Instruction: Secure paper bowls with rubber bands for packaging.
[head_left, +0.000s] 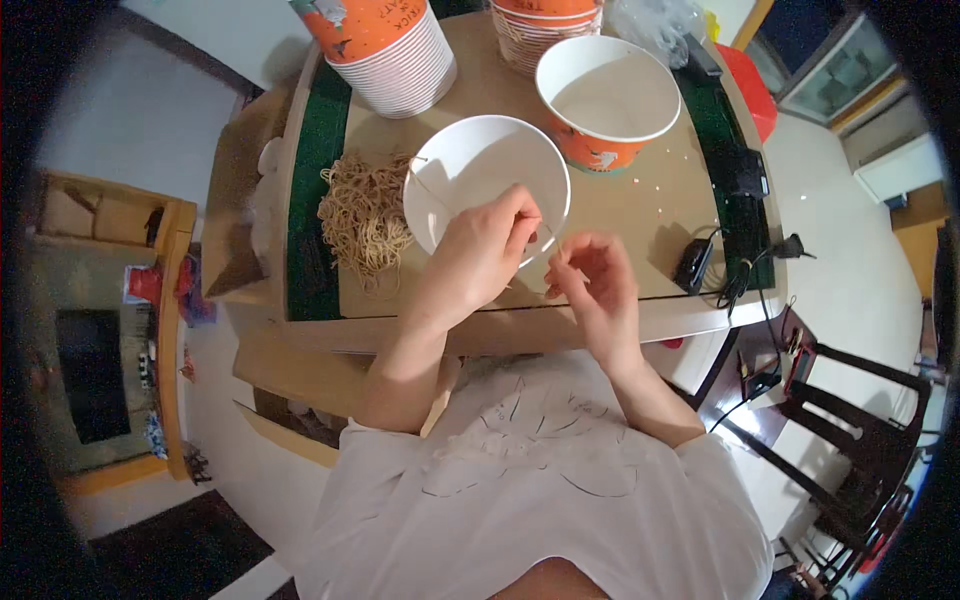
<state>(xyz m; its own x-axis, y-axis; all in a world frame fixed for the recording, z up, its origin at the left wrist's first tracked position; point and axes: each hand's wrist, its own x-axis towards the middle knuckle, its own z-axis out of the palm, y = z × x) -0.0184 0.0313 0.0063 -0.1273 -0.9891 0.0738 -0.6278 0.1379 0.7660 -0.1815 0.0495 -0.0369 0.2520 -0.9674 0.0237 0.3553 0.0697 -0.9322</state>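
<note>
A white paper bucket (490, 150) lies tilted in front of me, its open mouth facing up toward me. Over its inside runs a thin tan cord (431, 189), coming from the left rim to my hands. My left hand (487, 240) is closed in a pinch on this cord, just over the bucket's lower rim. Close by on the right, my right hand (597, 285) has its fingertips pinched at the cord too, slightly blurred. A tangled pile of tan cords (365, 215) sits left of the bucket.
Another open bucket (607, 150), orange outside, stands behind on the right. Stacked orange buckets (390, 65) and a second stack (545, 40) stand at the back. A black adapter (694, 263) with cables lies at the table's right edge. A dark chair (850, 420) is right of me.
</note>
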